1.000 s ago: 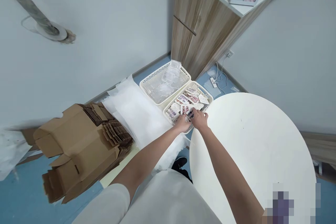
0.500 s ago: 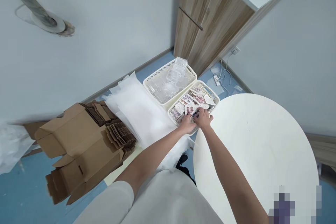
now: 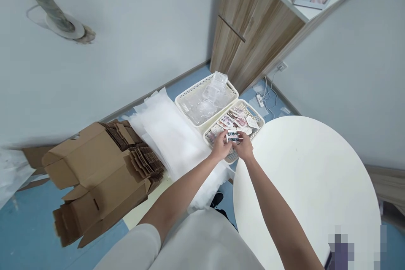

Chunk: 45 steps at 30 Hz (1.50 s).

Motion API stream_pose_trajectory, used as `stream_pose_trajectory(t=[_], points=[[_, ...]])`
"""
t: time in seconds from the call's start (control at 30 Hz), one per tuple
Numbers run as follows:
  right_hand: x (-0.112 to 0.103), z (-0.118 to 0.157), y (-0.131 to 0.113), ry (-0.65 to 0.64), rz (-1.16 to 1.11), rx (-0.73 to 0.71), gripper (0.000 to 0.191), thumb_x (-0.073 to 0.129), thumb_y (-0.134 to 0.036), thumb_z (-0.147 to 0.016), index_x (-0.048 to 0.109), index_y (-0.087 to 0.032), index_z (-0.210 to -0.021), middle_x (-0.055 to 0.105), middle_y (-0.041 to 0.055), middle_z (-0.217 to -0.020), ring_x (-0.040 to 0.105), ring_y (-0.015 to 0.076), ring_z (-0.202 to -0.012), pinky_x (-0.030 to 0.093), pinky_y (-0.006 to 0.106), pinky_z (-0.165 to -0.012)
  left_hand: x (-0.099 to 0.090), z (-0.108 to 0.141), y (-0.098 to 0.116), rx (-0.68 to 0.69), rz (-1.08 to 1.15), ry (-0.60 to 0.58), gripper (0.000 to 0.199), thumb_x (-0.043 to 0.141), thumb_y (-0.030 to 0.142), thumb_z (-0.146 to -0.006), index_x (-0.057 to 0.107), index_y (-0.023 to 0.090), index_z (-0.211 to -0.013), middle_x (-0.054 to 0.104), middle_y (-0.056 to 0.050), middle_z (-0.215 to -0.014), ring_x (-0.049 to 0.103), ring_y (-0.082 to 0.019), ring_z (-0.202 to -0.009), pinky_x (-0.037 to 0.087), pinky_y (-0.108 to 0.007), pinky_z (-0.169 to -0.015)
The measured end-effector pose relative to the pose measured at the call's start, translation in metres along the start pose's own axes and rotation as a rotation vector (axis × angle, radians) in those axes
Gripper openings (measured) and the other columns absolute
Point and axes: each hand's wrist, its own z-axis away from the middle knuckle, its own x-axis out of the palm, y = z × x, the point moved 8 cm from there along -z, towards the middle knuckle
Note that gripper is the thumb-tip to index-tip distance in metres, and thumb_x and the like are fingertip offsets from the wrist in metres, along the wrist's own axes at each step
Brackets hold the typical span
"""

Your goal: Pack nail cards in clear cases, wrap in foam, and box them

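Between both hands is a small white card of dark green press-on nails [image 3: 233,136], held up over the near basket. My left hand [image 3: 221,146] is closed on the card's left edge. My right hand [image 3: 244,145] pinches its right side. Below them, the white perforated basket [image 3: 261,125] holds many similar nail cards [image 3: 241,120], mostly pink and purple, lying in a loose heap. Part of the heap is hidden behind my hands.
A second white basket [image 3: 179,100] of clear plastic boxes [image 3: 205,100] adjoins the first. White sheets [image 3: 171,130] and stacked flat cardboard boxes [image 3: 91,168] lie to the left. At the right is a round white table [image 3: 303,185]. A wooden cabinet [image 3: 249,25] and a power strip [image 3: 260,100] are behind.
My hands were down among the cards in the basket. Now they have come up slightly with one card of dark green nails, its face showing between them.
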Motion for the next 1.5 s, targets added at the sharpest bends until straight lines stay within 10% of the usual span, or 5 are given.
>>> stream_pose_trajectory(t=[0.3,0.93,1.5], points=[[-0.021,0.058,0.006,0.007,-0.530,-0.127,0.059,0.063,-0.035,-0.062,0.045,-0.020,-0.116,0.050,0.0044,-0.098,0.053,0.0123,-0.070,0.045,0.031,-0.072,0.000,0.029,0.034,0.128,0.046,-0.001,0.043,0.049,0.015,-0.071,0.051,0.013,-0.114,0.055,-0.011,-0.113,0.053,-0.018,-0.102,0.046,-0.026,-0.079],[-0.070,0.288,0.205,0.380,-1.087,0.195,0.035,0.062,-0.041,-0.064,0.056,-0.020,-0.092,0.058,0.0037,-0.089,0.060,0.0143,-0.063,0.049,0.034,-0.066,0.146,0.224,-0.004,0.024,-0.241,-0.527,0.056,0.063,0.028,-0.069,0.041,0.019,-0.119,0.058,-0.004,-0.088,0.060,-0.009,-0.063,0.048,-0.026,-0.064],[-0.084,0.318,0.257,0.393,-1.222,0.153,0.035,0.061,-0.040,-0.066,0.053,-0.020,-0.095,0.056,-0.0011,-0.069,0.055,0.0132,-0.063,0.046,0.033,-0.066,0.182,0.270,-0.005,0.035,-0.435,-0.699,0.052,0.062,0.025,-0.069,0.046,0.021,-0.117,0.058,-0.006,-0.096,0.061,-0.010,-0.064,0.048,-0.026,-0.065]])
